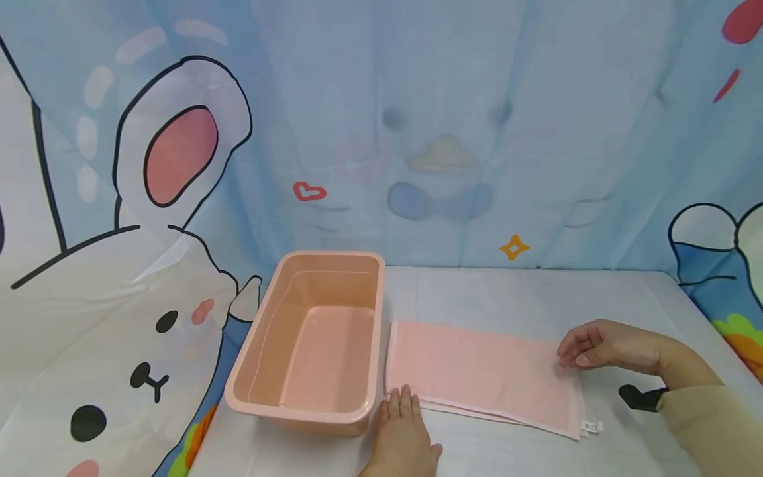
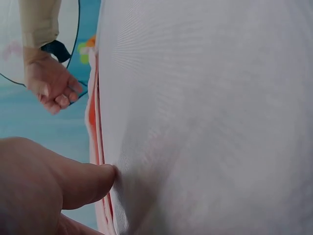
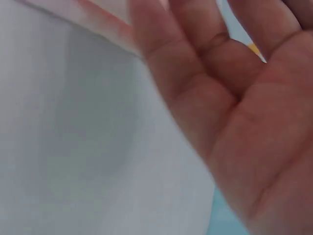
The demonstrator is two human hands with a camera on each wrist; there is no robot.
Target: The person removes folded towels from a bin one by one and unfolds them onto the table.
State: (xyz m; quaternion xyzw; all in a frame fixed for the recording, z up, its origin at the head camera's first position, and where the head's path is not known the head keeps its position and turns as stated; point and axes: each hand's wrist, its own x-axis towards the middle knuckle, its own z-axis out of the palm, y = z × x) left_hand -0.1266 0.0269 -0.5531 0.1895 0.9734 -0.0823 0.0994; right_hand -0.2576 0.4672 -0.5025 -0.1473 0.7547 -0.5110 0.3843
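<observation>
Pink towel (image 1: 483, 374) is laid flat at 3 o'clock from the tub (image 1: 330, 354), long axis roughly 9-to-3. Its near-left corner's touched by the left hand (image 1: 404, 430), fingers straight, so that's nearer; from the loosely curled, empty right hand (image 1: 608, 348) it's found around 9 o'clock.

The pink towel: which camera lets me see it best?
The head view: nearly the whole towel shows from above, white tag included. The left wrist view shows only its layered edge; the right wrist view, just a blurred strip near the top.
</observation>
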